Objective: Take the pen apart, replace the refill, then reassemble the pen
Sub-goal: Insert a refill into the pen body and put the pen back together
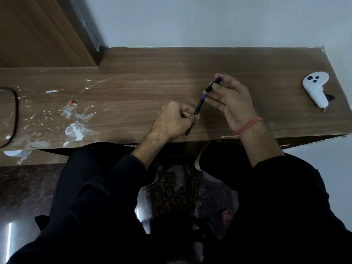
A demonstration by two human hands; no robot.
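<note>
Pen (196, 113) slants up-right between both hands

One head-worn camera looks steeply down and forward from above the seated person's lap. The worktop (133, 88) crosses the middle of the view, close below, with the wall (209, 21) beyond it at the far edge. The floor (24, 187) shows nearest, between the knees. Wide-angle bending curves the edges.

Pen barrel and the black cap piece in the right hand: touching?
Apart. The head view shows the cap piece held above the pen barrel, with bare tabletop visible between their ends.
</note>
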